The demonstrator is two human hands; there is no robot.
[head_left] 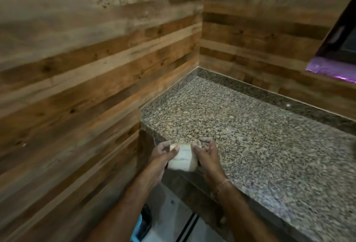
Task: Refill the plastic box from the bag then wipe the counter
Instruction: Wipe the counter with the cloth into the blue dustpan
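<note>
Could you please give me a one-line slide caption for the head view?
Both hands, left hand and right hand, hold a pale cloth at the granite counter edge.

Two hands point(185, 157), one cloth point(183, 159), one counter point(250, 135)

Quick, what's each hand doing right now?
Left hand: closed on the white cloth.
Right hand: also gripping the cloth, at the counter edge.

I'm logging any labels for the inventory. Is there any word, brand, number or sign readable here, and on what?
None can be read.
The pale cloth, held between the left hand and the right hand, shows no print.
The granite counter and the wood-plank wall bear no lettering.
The dark window frame is too blurred to tell.
</note>
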